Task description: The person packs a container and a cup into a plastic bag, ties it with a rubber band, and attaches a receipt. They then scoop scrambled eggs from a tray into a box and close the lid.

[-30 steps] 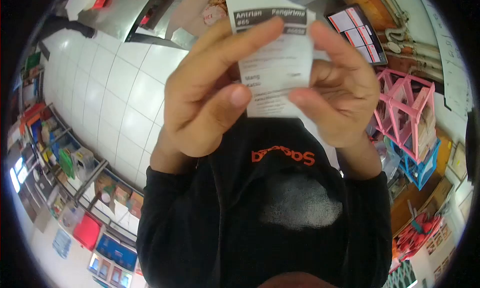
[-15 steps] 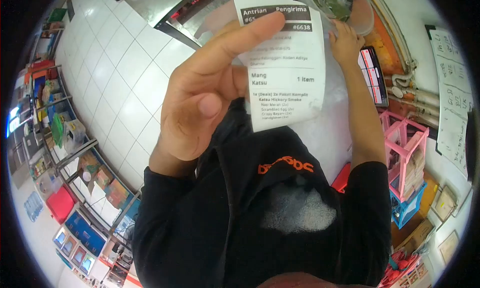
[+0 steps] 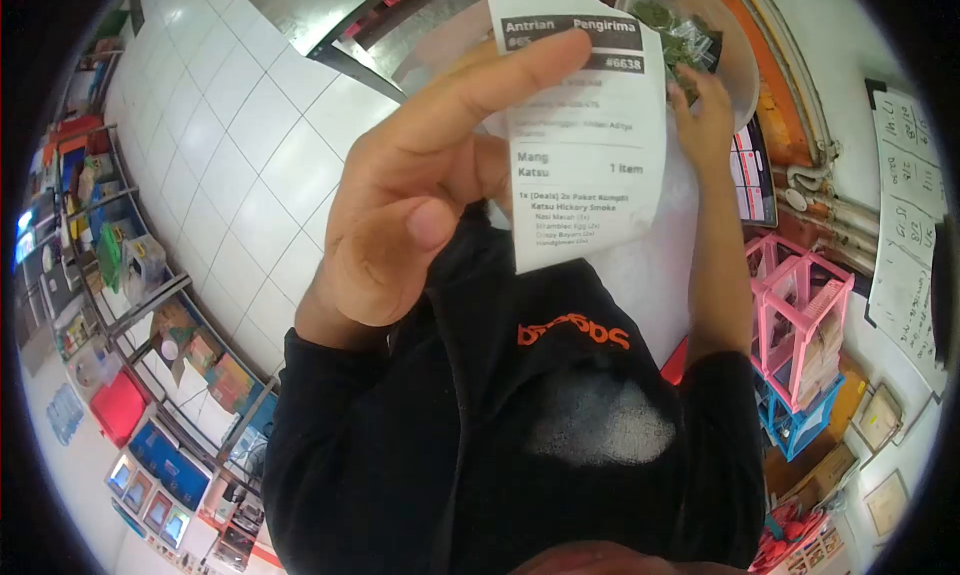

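A printed paper receipt (image 3: 590,185) stands upright before the camera, held by my left hand (image 3: 410,185). The index finger lies across its upper part, over the dark heading; other fingers pass behind its left edge. At the upper right, my right hand (image 3: 708,120) is at a round clear container (image 3: 742,65), its fingers apart and bent over the near side. Their tips are at green leafy contents (image 3: 690,40), some of which look wrapped in clear plastic. No item is seen gripped by my right hand.
A screen (image 3: 752,175) lies right of my right forearm. Pink crates (image 3: 795,320) stand above a blue one (image 3: 800,415). Handwritten sheets (image 3: 905,225) hang on the right wall. Crowded shelving (image 3: 150,305) lines the left, beyond white floor tiles (image 3: 265,130). A metal counter (image 3: 300,10) is at the top.
My right hand has moved from the container's lower outside edge to its green contents. More of the container shows. The receipt and my left hand have shifted slightly right and down.
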A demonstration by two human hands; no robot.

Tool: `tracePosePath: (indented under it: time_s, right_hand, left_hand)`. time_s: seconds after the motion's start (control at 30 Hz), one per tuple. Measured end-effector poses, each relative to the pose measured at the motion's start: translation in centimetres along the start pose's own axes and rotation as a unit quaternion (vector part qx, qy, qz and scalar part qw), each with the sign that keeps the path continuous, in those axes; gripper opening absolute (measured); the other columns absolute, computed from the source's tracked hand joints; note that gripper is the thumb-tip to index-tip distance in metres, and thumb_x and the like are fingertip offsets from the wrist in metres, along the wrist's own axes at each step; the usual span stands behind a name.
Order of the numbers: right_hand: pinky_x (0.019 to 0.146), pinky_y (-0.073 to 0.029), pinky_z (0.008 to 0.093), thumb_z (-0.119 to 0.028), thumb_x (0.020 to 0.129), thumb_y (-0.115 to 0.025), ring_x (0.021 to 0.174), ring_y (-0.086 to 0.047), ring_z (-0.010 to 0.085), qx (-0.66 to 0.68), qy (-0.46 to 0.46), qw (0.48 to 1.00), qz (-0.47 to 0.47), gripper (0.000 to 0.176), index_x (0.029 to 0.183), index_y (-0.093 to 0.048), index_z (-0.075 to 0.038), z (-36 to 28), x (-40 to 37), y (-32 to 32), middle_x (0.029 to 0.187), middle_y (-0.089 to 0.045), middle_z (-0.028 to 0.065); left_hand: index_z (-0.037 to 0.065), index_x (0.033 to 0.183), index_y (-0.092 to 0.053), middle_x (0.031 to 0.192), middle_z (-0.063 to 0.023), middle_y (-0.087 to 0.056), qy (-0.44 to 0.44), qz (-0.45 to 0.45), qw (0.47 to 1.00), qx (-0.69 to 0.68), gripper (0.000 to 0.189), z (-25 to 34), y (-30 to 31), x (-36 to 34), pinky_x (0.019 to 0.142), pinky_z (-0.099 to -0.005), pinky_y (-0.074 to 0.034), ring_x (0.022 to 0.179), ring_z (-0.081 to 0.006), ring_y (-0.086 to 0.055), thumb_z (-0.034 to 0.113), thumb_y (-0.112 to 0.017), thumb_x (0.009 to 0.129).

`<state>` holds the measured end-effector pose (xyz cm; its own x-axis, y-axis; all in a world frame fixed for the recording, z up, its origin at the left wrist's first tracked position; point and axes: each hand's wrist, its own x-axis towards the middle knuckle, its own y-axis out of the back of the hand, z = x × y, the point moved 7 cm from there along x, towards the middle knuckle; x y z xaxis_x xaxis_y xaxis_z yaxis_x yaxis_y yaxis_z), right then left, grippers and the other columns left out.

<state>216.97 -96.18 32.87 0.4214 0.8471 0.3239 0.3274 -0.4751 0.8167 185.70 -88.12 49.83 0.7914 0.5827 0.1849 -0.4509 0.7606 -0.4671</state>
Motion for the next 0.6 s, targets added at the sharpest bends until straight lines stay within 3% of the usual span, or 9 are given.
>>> tracePosePath:
  time_s: [0.03, 0.17, 0.23, 0.33, 0.37, 0.43, 0.47, 0.53, 0.6]
  right_hand:
    - [0.089, -0.044, 0.0391, -0.022, 0.083, -0.066, 0.102, -0.058, 0.0301, -0.029, 0.045, 0.998, 0.034, 0.03, 0.112, -0.065, -0.013, 0.4, 1.0, 0.2, 0.106, -0.063, 0.0133]
    - [0.094, -0.042, 0.0431, -0.025, 0.082, -0.067, 0.108, -0.058, 0.0298, -0.059, 0.018, 0.998, 0.034, 0.036, 0.116, -0.063, -0.015, 3.7, 4.1, -1.5, 0.108, -0.063, 0.0131]
    - [0.098, -0.039, 0.0503, -0.031, 0.08, -0.069, 0.116, -0.055, 0.029, -0.149, -0.148, 0.958, -0.194, 0.046, 0.123, -0.06, -0.019, 6.6, 3.3, -5.3, 0.116, -0.062, 0.0098]
    - [0.098, -0.036, 0.058, -0.034, 0.078, -0.07, 0.121, -0.052, 0.0283, -0.24, -0.137, 0.919, -0.28, 0.055, 0.129, -0.055, -0.023, 5.0, 3.3, -5.5, 0.124, -0.06, 0.0077]
    - [0.098, -0.036, 0.058, -0.034, 0.078, -0.07, 0.121, -0.052, 0.0283, -0.239, -0.133, 0.92, -0.281, 0.055, 0.129, -0.055, -0.023, 4.9, 3.5, -5.8, 0.124, -0.06, 0.0077]
    - [0.102, -0.039, 0.0412, -0.031, 0.083, -0.064, 0.117, -0.055, 0.0295, -0.231, -0.051, 0.958, -0.163, 0.05, 0.13, -0.054, -0.02, 3.7, 4.1, -5.4, 0.127, -0.059, 0.0081]
    - [0.102, -0.039, 0.0412, -0.031, 0.083, -0.064, 0.117, -0.055, 0.0295, -0.23, -0.051, 0.958, -0.164, 0.05, 0.13, -0.054, -0.02, 4.8, 4.0, -6.2, 0.127, -0.059, 0.0081]
    - [0.098, -0.043, 0.0424, -0.029, 0.082, -0.064, 0.112, -0.058, 0.0292, -0.24, 0.058, 0.957, -0.15, 0.044, 0.125, -0.059, -0.02, 4.1, 4.1, -7.4, 0.121, -0.062, 0.0083]
    - [0.094, -0.046, 0.0424, -0.03, 0.079, -0.068, 0.107, -0.06, 0.0296, -0.262, 0.031, 0.943, -0.202, 0.04, 0.118, -0.062, -0.019, 3.5, 5.0, -6.8, 0.112, -0.064, 0.0087]
  left_hand:
    - [-0.01, 0.138, -0.036, 0.139, -0.0195, -0.041, 0.004, -0.003, 1.0, -0.002, 0.089, -0.1, 0.1, 0.0, 0.09, -0.0366, -0.05, 0.117, -0.0303, -0.056, 0.057, -0.053, 0.083]
    - [-0.011, 0.138, -0.035, 0.138, -0.0202, -0.043, 0.033, -0.024, 0.999, 0.009, 0.089, -0.5, 0.4, -0.1, 0.089, -0.0372, -0.051, 0.112, -0.0314, -0.059, 0.057, -0.054, 0.082]
    - [-0.011, 0.138, -0.035, 0.137, -0.0203, -0.043, 0.021, -0.014, 1.0, 0.018, 0.09, -0.1, 0.7, -0.1, 0.088, -0.0373, -0.051, 0.111, -0.0318, -0.06, 0.057, -0.054, 0.082]
    - [-0.01, 0.138, -0.035, 0.136, -0.0204, -0.045, 0.007, -0.011, 1.0, 0.024, 0.089, 0.2, 1.0, -0.2, 0.087, -0.0368, -0.052, 0.111, -0.0318, -0.06, 0.056, -0.054, 0.083]
    - [-0.01, 0.138, -0.035, 0.137, -0.0203, -0.044, 0.006, -0.014, 1.0, 0.019, 0.089, -0.1, 1.3, -0.4, 0.087, -0.0365, -0.052, 0.111, -0.0318, -0.06, 0.057, -0.054, 0.083]
    - [-0.01, 0.138, -0.035, 0.138, -0.0201, -0.043, 0.009, -0.015, 1.0, 0.014, 0.089, -0.4, 1.6, -0.7, 0.086, -0.0362, -0.052, 0.111, -0.0317, -0.06, 0.057, -0.054, 0.083]
    - [-0.01, 0.138, -0.036, 0.139, -0.0199, -0.043, 0.007, -0.012, 1.0, 0.017, 0.089, -0.4, 1.7, -0.7, 0.086, -0.0363, -0.052, 0.11, -0.0316, -0.061, 0.057, -0.054, 0.082]
    - [-0.01, 0.138, -0.036, 0.14, -0.0197, -0.042, 0.007, -0.013, 1.0, 0.02, 0.09, -0.4, 1.8, -0.8, 0.086, -0.0363, -0.052, 0.11, -0.0316, -0.061, 0.058, -0.054, 0.082]
    - [-0.016, 0.138, -0.028, 0.141, -0.0314, -0.036, 0.018, -0.029, 0.999, 0.019, 0.086, -0.3, 2.4, -0.9, 0.105, -0.0421, -0.038, 0.127, -0.0371, -0.045, 0.045, -0.052, 0.081]
